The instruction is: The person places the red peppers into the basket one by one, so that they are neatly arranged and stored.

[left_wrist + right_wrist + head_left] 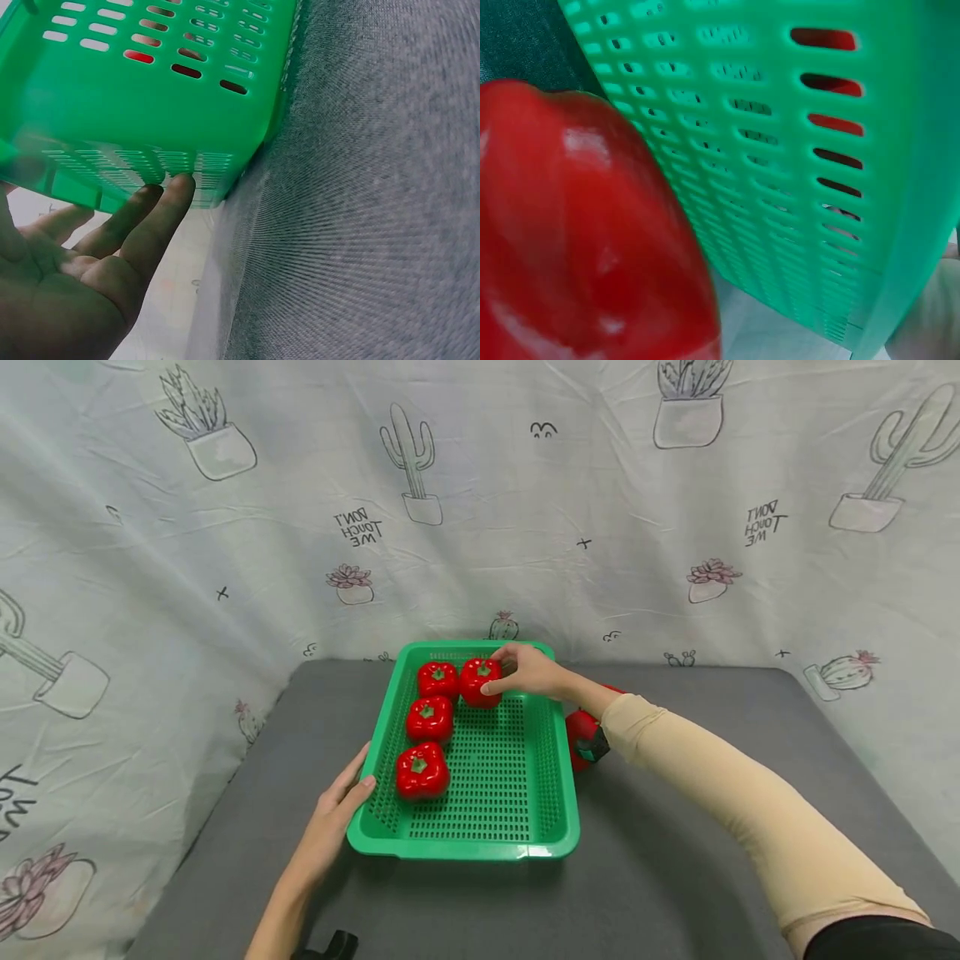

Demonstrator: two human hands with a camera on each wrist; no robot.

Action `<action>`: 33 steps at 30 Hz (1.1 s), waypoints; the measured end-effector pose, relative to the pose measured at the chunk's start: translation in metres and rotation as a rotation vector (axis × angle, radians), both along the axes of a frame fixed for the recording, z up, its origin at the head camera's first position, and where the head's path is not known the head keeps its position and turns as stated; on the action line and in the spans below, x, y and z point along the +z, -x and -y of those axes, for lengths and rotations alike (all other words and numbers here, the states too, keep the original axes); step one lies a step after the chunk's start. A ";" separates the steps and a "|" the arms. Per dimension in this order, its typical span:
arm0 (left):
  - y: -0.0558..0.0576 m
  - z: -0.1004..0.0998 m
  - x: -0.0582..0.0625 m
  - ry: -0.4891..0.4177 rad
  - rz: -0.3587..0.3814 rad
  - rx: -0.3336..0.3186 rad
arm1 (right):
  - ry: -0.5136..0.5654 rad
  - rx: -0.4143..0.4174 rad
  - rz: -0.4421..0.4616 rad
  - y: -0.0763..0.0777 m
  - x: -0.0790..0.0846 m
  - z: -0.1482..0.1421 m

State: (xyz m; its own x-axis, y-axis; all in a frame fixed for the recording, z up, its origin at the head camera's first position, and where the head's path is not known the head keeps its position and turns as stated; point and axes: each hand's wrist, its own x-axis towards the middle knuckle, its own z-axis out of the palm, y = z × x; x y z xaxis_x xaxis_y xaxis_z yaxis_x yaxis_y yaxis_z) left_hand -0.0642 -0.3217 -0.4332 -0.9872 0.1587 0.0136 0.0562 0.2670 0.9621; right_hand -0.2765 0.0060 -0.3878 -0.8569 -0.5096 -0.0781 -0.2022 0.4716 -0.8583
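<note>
A green plastic basket [551, 760] with slotted walls and floor sits on the grey table. Three shiny red bell peppers [430, 720] with green stems line its left side. Another red bell pepper [477, 692] stands beside the farthest of them, pinched between thumb and fingers of my right hand [534, 670]. My left hand [333, 810] is at the basket's left side, thumb over the rim. In the left wrist view, its extended fingers [154, 232] touch the slotted outer wall. Only a sliver of my right hand [930, 319] shows in the right wrist view, beyond the rim.
Right of the basket, more red pepper [579, 727] shows, partly hidden under my right forearm. A large red bell pepper [592, 232] lies close outside the basket wall in the right wrist view. Behind the table [697, 718] hangs a cactus-print cloth [480, 543].
</note>
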 end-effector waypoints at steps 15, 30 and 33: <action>0.002 -0.003 -0.001 -0.010 0.025 0.014 | -0.150 0.092 -0.020 0.002 -0.002 0.008; 0.005 -0.005 -0.002 0.014 0.019 0.025 | -0.166 -0.002 -0.098 0.006 -0.009 0.012; 0.006 -0.005 -0.002 0.015 0.021 0.028 | -0.173 0.004 -0.104 0.007 -0.010 0.013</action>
State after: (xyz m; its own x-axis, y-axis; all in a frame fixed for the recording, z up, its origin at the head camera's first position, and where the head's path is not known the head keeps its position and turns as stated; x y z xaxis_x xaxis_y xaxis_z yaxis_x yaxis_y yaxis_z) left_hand -0.0698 -0.3164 -0.4353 -0.9913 0.1310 -0.0093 0.0284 0.2826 0.9588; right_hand -0.2838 -0.0067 -0.3982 -0.8629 -0.4996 -0.0755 -0.2880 0.6091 -0.7390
